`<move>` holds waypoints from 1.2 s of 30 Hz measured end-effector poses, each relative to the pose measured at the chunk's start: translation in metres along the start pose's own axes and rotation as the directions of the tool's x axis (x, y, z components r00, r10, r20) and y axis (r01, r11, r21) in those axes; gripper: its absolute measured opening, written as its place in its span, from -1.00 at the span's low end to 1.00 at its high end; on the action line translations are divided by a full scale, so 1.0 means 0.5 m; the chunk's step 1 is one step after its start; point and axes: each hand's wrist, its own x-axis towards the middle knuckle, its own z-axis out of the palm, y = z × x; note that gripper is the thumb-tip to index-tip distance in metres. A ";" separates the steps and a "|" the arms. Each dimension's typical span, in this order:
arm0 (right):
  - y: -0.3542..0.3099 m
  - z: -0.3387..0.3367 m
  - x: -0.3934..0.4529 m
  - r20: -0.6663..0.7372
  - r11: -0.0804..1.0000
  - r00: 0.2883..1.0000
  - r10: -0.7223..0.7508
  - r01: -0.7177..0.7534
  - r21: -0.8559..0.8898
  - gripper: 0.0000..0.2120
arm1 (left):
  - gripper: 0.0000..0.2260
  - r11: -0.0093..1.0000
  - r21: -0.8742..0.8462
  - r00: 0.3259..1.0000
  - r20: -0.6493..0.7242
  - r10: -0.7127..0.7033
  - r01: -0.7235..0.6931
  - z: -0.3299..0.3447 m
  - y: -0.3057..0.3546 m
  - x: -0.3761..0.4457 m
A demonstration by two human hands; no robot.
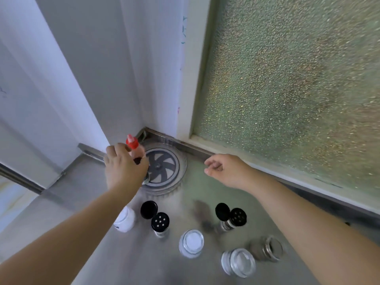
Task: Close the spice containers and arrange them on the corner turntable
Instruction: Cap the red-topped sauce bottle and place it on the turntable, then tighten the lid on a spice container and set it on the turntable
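A clear round turntable (176, 171) with a dark spiral centre sits in the corner of the steel counter. My left hand (123, 167) grips a red-capped squeeze bottle (134, 148) at the turntable's left edge. My right hand (224, 169) hovers right of the turntable, fingers loosely curled, holding nothing. Nearer me stand two shakers with flipped-open black lids (159, 220) (234, 217), a white bottle (125, 219), and three lidless glass jars (191, 242) (238, 262) (269, 247).
White wall panels rise at the left and behind the corner. A frosted glass window (287, 89) with a pale frame runs along the right. The steel counter (102, 254) stretches toward me, with a raised metal lip (195, 149) at the back.
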 end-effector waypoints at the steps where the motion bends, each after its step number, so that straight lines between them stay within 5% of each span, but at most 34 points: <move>1: 0.006 0.000 -0.012 -0.001 1.000 1.000 0.003 -0.003 -0.001 -0.71 | -0.68 0.996 -0.030 0.996 0.041 0.080 -0.078 0.000 0.014 -0.019; 3: 0.018 0.000 -0.037 -0.009 1.000 1.000 0.005 -0.005 -0.014 -0.71 | -0.75 0.959 -0.110 0.935 0.219 0.279 -0.260 0.010 0.041 -0.053; 5: 0.032 -0.001 -0.062 -0.018 1.000 1.000 0.004 -0.004 -0.023 -0.70 | -0.72 0.900 -0.142 0.778 0.460 0.428 -0.412 0.027 0.070 -0.083; 8: 0.065 -0.006 -0.102 -0.021 0.999 0.999 0.028 -0.028 -0.018 -0.69 | -0.55 0.869 -0.202 0.553 0.701 0.450 -0.451 0.061 0.109 -0.131; 11: 0.107 -0.010 -0.144 -0.036 0.997 0.996 0.079 -0.080 -0.012 -0.69 | -0.40 0.858 -0.178 0.457 0.784 0.419 -0.481 0.107 0.131 -0.175; 21: 0.213 -0.008 -0.248 -0.079 0.987 0.984 0.160 -0.160 0.005 -0.71 | -0.43 0.816 -0.111 0.506 0.735 0.451 -0.567 0.219 0.144 -0.245; 29: 0.241 0.014 -0.255 -0.042 0.987 0.986 0.160 -0.160 -0.008 -0.63 | -0.69 0.869 -0.092 0.588 0.701 0.403 -0.486 0.232 0.156 -0.256; 33: 0.221 0.021 -0.234 0.016 0.997 0.997 0.079 -0.079 -0.026 -0.47 | -0.71 0.890 -0.220 0.573 0.697 0.430 -0.400 0.198 0.184 -0.246; 36: 0.195 0.031 -0.222 0.025 0.998 0.999 0.043 -0.042 -0.046 -0.53 | -0.72 0.873 -0.256 0.551 0.693 0.465 -0.415 0.159 0.215 -0.238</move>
